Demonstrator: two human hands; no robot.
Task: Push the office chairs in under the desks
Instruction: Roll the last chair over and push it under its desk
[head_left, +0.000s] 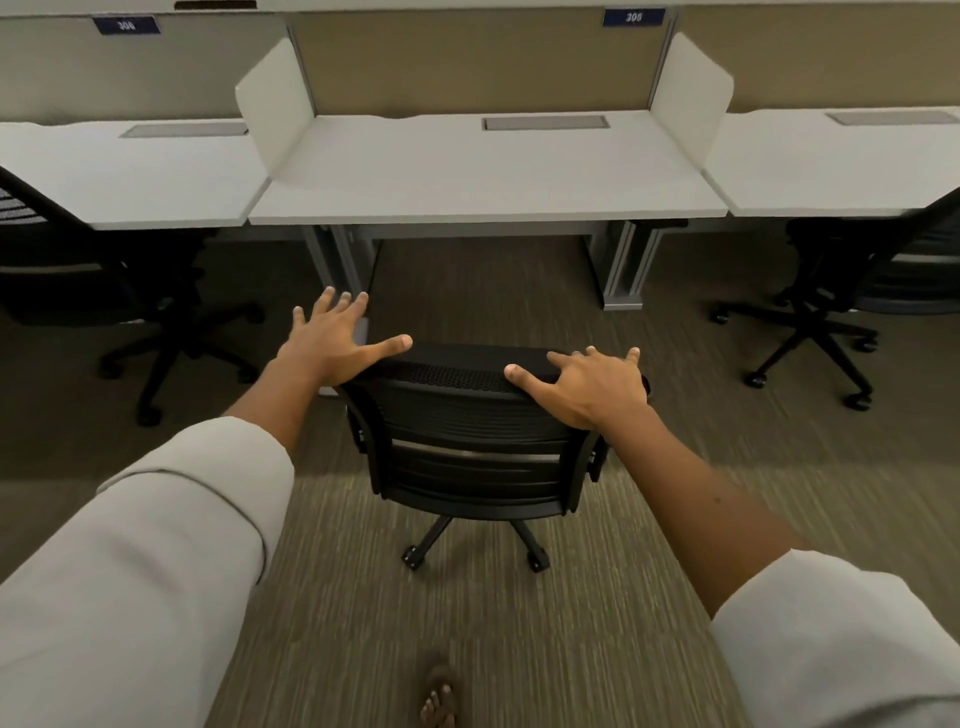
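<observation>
A black mesh-backed office chair (467, 447) stands on the carpet in front of the middle white desk (483, 176), its back toward me and its seat outside the desk's edge. My right hand (587, 384) lies flat on the right end of the chair's top rail, fingers spread. My left hand (332, 340) is open at the rail's left end, with only the thumb touching the rail and the fingers splayed beyond it.
Another black chair (130, 291) sits partly under the left desk (130, 171), and a third black chair (852, 280) is at the right desk (841, 166). Grey desk legs (623, 270) flank the middle opening. My sandalled foot (439, 696) is on the carpet behind the chair.
</observation>
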